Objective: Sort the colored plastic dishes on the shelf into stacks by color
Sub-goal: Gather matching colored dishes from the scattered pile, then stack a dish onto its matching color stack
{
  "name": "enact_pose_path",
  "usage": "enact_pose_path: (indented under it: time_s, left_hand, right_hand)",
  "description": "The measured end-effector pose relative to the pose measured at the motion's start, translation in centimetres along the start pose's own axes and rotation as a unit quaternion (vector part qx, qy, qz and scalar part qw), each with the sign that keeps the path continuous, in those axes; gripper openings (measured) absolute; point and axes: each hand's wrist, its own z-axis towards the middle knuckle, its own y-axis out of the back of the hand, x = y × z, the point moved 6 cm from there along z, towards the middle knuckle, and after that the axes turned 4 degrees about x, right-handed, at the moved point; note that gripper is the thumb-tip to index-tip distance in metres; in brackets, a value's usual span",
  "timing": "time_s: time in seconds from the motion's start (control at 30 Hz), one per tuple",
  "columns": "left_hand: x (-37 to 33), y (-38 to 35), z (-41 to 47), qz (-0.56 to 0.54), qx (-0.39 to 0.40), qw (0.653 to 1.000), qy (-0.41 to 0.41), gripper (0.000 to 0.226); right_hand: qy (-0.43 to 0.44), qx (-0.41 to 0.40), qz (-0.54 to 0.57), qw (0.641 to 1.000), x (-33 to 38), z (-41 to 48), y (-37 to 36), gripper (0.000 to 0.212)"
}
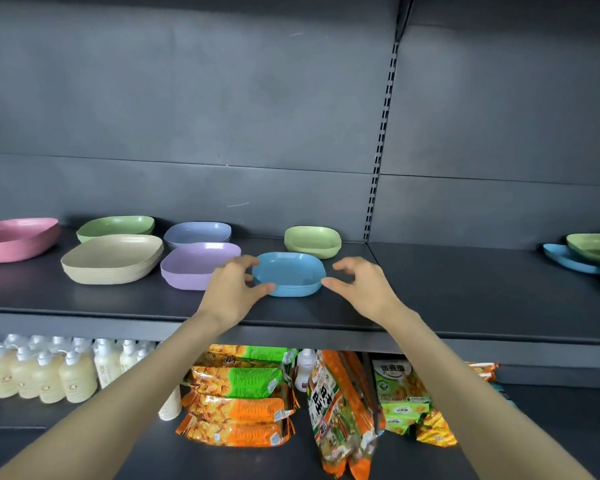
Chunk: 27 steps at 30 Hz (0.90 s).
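Note:
A stack of small blue dishes (288, 271) sits mid-shelf near the front edge. My left hand (232, 289) holds its left rim between thumb and curled fingers. My right hand (364, 285) touches the right corner with the thumb tip, its fingers loosely curled just off the rim. Behind is a light green stack (312, 240). To the left stand purple (194, 265), grey-blue (196, 233), beige (111, 258), green (115, 226) and pink (14, 239) stacks. At the far right lie mixed blue (568, 259) and green (593, 245) dishes.
The dark shelf (465, 289) has bare surface between the blue stack and the far-right dishes. A slotted upright (381, 133) divides the back panel. On the lower shelf stand pale bottles (39, 375) and orange-green snack packs (236, 393).

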Motion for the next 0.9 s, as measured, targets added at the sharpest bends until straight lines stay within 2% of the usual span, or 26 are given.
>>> enact_pose_path:
  time_s: [0.2,0.3,0.37,0.57,0.9]
  left_hand:
    - [-7.7,0.7,1.8,0.117,0.047,0.986,-0.106,0.056]
    - [-12.7,-0.4,2.7,0.235,0.067,0.957,-0.157,0.062]
    - [-16.4,-1.3,2.9,0.277,0.063,0.939,-0.195,0.063]
    - [-27.6,-6.0,1.5,0.279,0.036,0.919,-0.276,0.065]
    - [-41.1,-17.9,-3.3,0.244,0.031,0.921,-0.302,0.074]
  right_hand:
    - [-0.018,-0.002,-0.09,0.996,-1.5,0.3,7.1,0.046]
    - [-0.023,-0.016,-0.146,0.989,-2.1,-0.3,12.2,0.05]
    - [-0.03,-0.031,-0.184,0.982,-2.9,-1.1,15.8,0.053]
    - [-0.041,-0.094,-0.246,0.964,-6.5,-6.3,27.0,0.055]
    - [-0.075,-0.1,-0.314,0.941,-15.9,-18.4,39.9,0.061]
